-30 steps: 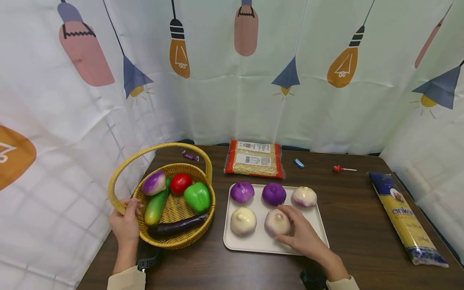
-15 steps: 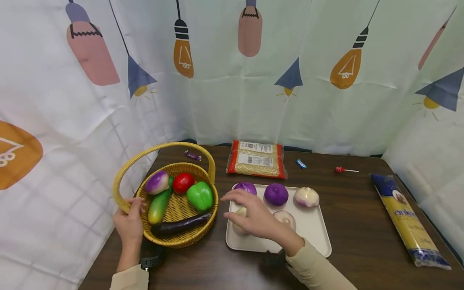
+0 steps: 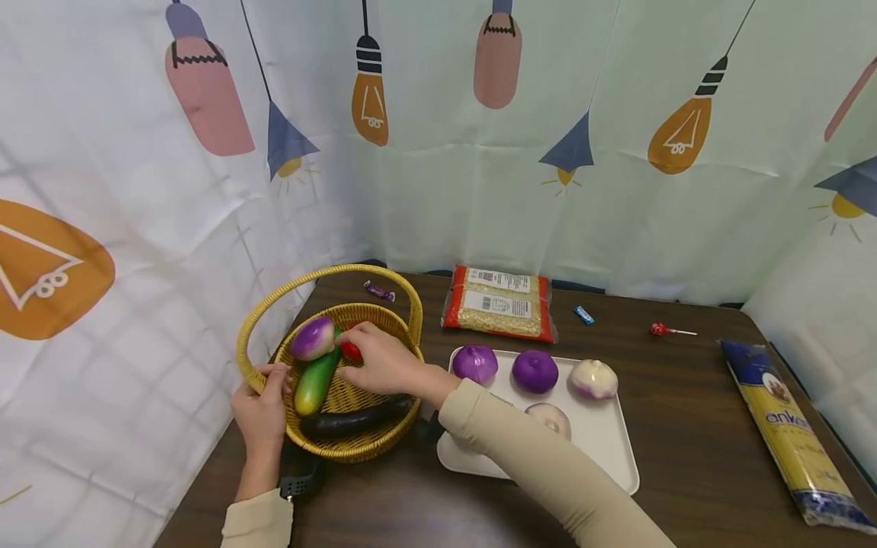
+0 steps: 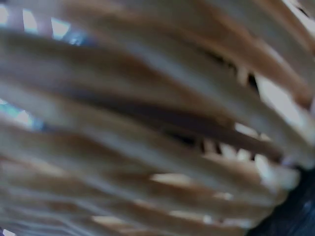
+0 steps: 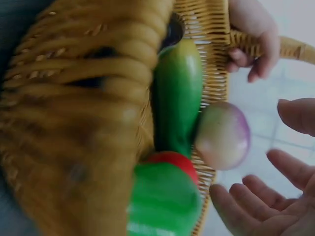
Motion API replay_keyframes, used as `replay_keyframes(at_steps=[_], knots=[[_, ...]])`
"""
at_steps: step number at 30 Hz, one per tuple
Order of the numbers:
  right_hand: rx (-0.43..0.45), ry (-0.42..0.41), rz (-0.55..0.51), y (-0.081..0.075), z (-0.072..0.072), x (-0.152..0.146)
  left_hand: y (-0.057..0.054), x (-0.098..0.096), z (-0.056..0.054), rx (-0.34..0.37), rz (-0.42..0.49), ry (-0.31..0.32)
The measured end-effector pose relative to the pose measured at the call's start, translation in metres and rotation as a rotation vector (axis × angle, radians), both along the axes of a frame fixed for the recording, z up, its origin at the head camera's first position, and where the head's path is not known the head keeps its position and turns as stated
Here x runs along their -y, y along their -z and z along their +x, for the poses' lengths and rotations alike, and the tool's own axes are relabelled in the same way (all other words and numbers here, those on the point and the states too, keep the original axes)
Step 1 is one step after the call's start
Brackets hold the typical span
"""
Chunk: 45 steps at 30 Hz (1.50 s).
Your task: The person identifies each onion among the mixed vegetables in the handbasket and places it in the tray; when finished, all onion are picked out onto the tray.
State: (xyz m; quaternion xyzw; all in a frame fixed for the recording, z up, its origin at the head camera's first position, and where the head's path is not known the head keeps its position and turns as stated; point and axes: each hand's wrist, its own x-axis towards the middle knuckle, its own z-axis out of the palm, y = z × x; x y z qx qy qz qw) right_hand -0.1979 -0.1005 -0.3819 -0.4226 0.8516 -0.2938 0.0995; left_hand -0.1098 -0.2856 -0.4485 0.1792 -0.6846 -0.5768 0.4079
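My left hand (image 3: pixel 262 403) grips the yellow wicker basket (image 3: pixel 349 449) where its handle (image 3: pixel 253 320) meets the left rim. Over the basket is my right hand (image 3: pixel 384 361), with fingers parted and nothing held. Its fingertips are close to a purple-and-white round eggplant (image 3: pixel 313 339); the right wrist view shows a gap between them and this eggplant (image 5: pixel 224 135). Also in the basket lie a cucumber (image 3: pixel 315 384), a red tomato (image 3: pixel 351 350), a long dark eggplant (image 3: pixel 356 417) and a green bell pepper (image 5: pixel 165 199), which the right hand hides in the head view. Blurred basket weave (image 4: pixel 147 108) fills the left wrist view.
A white tray (image 3: pixel 610 449) holds purple onions (image 3: pixel 534 371) and purple-white turnip-like vegetables (image 3: pixel 593 379), partly behind my right sleeve. Behind it lies a red-edged grain bag (image 3: pixel 500 303). Small sweets (image 3: pixel 584 314), a lollipop (image 3: pixel 659 329) and a pasta pack (image 3: pixel 788 426) lie around.
My right hand has let go of a purple-white vegetable on the tray and moved left over the basket. My left hand keeps its grip. The head view has turned slightly left.
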Motion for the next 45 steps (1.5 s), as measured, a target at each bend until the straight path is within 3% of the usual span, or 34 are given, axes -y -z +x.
replay_keyframes(at_steps=[4,10,15,21,29,37,39,41,45], knots=[[0.136,0.092,-0.038,0.008,-0.013,0.02,-0.012,-0.006,0.006,0.005,-0.006,0.004],[0.327,0.235,-0.131,0.015,-0.021,0.039,-0.011,-0.006,0.01,-0.002,-0.008,-0.02],[0.403,0.31,-0.194,0.014,-0.022,0.051,-0.008,-0.005,0.01,-0.008,-0.033,-0.023],[0.46,0.34,-0.233,0.023,-0.025,0.063,-0.005,-0.009,0.007,-0.017,-0.06,-0.01],[0.406,0.269,-0.186,0.041,-0.025,0.071,-0.003,-0.015,0.008,0.003,-0.071,0.007],[0.299,0.319,-0.2,0.043,-0.021,0.079,-0.005,-0.012,0.004,-0.028,-0.093,0.015],[0.29,0.345,-0.177,0.041,-0.019,0.079,-0.005,-0.012,0.004,-0.03,-0.097,0.012],[0.291,0.356,-0.154,0.036,-0.018,0.076,0.003,-0.006,0.0,-0.022,-0.09,0.001],[0.315,0.281,-0.164,0.016,-0.012,0.061,0.006,0.002,-0.001,-0.005,-0.079,-0.014]])
